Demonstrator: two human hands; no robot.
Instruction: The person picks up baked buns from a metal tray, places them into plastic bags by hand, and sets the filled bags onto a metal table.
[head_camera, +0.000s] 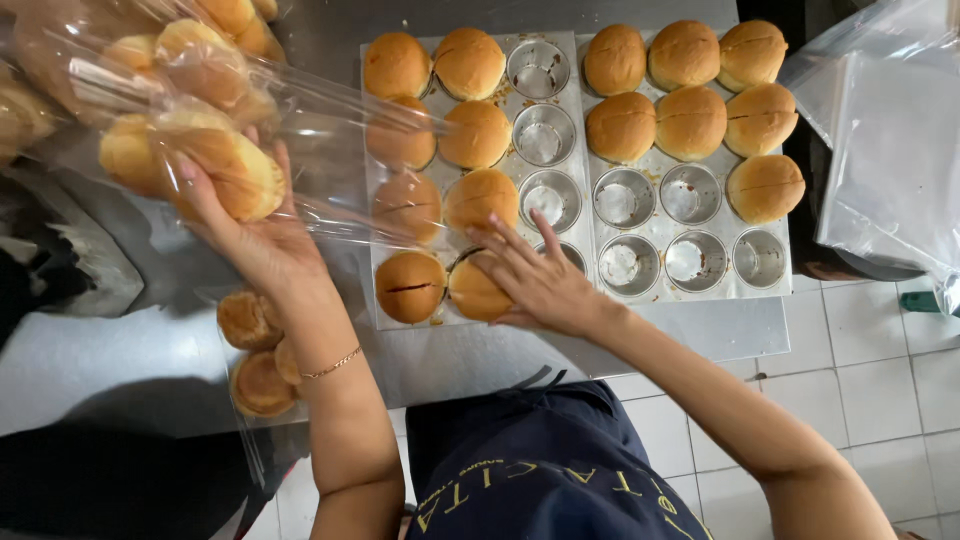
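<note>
Seen from the head camera, a golden bun (478, 290) in the near row of the left muffin tray (560, 60) is being covered by the right hand (540, 285), its fingers (510, 250) spread over the top and not yet closed round it. A second bun (235, 170) is pinched inside a clear plastic bag (330, 110) by the left hand (255, 235), fingers curled under it. A tear in the soft crust could be caused if the bun sticks in its cup; the bag's thin film could slip from the grip and the loaded buns could spill over the bench's (110, 360) near edge. More filled clear bags (255, 350) lie at the bench's left side, and folded empty clear bags (890, 140) rest beyond the right tray (770, 285). No labels or signs are visible on any of them.
</note>
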